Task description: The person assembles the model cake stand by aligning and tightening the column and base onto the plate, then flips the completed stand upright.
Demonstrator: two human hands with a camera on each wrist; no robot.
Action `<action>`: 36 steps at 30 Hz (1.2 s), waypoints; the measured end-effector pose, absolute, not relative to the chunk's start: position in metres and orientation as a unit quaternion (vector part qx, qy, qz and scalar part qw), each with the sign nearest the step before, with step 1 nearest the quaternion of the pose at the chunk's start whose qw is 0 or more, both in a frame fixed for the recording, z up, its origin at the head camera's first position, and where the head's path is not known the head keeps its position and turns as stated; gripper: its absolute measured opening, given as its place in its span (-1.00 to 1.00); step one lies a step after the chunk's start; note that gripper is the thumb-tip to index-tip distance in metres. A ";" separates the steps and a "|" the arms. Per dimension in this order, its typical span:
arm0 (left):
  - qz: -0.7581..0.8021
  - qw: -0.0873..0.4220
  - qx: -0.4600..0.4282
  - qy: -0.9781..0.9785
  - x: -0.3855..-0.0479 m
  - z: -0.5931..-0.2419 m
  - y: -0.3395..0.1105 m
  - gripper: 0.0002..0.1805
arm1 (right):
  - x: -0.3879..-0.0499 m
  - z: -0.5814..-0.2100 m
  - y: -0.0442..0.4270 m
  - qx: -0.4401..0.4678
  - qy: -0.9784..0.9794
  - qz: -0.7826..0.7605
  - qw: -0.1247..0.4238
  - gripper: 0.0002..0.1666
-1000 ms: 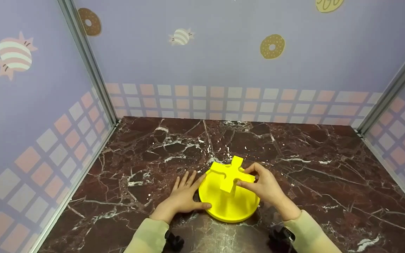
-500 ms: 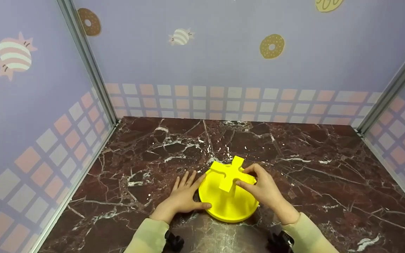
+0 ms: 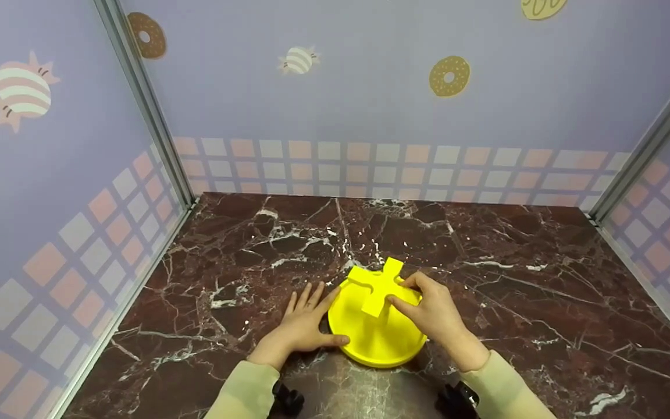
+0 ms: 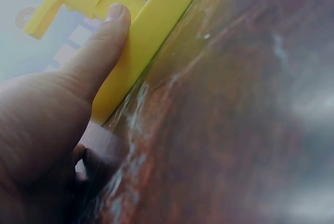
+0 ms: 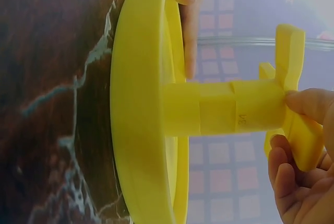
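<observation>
A yellow round base (image 3: 364, 343) with a raised rim lies flat on the dark marbled table. From its middle rises a yellow column (image 5: 216, 108), built of stacked sections and marked with small digits. On top sits a yellow cross-shaped piece (image 3: 377, 288) with several arms. My right hand (image 3: 437, 305) pinches one arm of this cross between thumb and fingers, as the right wrist view shows too. My left hand (image 3: 300, 329) rests at the left of the base with its fingers straight and spread. Its thumb (image 4: 102, 46) lies on the rim.
Lilac walls with candy and doughnut prints (image 3: 449, 76) enclose the marbled table (image 3: 242, 244) at the back and both sides. Metal posts (image 3: 154, 116) stand in the corners. Small white specks lie behind the base. Black wrist devices (image 3: 457, 401) sit near both sleeves.
My right hand and the cross-shaped piece have shifted very slightly to the left. The left hand holds its place against the base.
</observation>
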State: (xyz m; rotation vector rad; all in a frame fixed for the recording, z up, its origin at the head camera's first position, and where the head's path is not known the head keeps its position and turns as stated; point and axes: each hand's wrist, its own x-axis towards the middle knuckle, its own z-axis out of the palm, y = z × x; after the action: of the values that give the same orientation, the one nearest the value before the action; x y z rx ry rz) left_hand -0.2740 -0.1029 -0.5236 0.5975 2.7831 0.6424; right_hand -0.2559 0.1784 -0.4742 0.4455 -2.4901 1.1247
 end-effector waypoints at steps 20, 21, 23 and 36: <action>0.226 0.099 0.199 0.948 -0.271 -0.520 -0.100 0.26 | -0.253 -0.483 0.172 0.131 -0.873 0.411 0.228 -0.72; 0.226 0.099 0.199 0.948 -0.271 -0.520 -0.100 0.26 | -0.252 -0.483 0.172 0.129 -0.874 0.410 0.228 -0.72; 0.223 0.099 0.199 0.949 -0.271 -0.520 -0.100 0.26 | -0.252 -0.483 0.171 0.128 -0.874 0.407 0.232 -0.72; 0.212 0.090 0.196 0.953 -0.272 -0.524 -0.100 0.28 | -0.249 -0.483 0.168 0.126 -0.876 0.394 0.248 -0.69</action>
State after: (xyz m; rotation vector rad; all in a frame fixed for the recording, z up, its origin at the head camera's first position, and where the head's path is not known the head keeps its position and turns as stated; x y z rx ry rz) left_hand -0.2724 -0.0999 -0.5240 0.5825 2.8336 0.6295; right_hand -0.2486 0.1679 -0.4831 0.3433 -2.3872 1.0734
